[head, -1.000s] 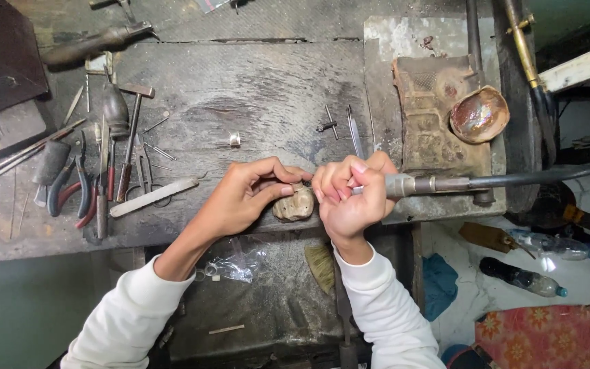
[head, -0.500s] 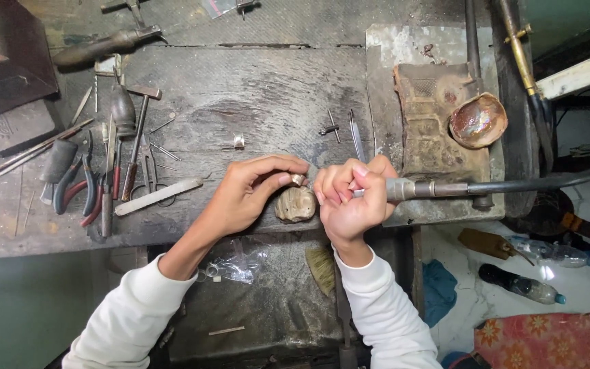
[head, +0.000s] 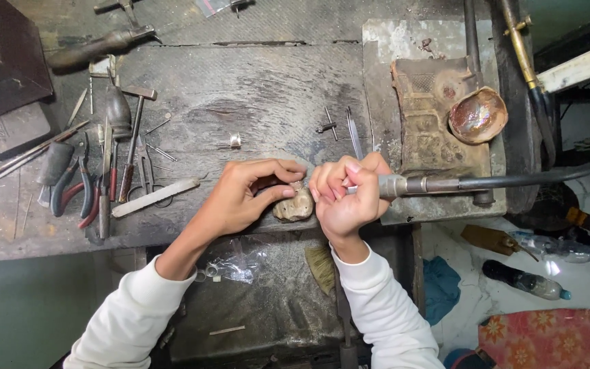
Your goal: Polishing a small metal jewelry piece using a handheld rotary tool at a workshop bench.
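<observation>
Midway, seemingly: left hand (head: 244,195) pinches something too small to tell against a stone block (head: 293,207); right hand (head: 346,198) grips a rotary tool (head: 404,185), working it on the worktop (head: 240,96).

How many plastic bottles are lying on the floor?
2: a dark bottle by the blue cloth, and a clear bottle above it near the right edge. Others may be hidden.

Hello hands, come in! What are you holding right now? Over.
Left hand pinching something tiny over the bench peg. Right hand gripping the rotary handpiece. Nothing in between.
</observation>
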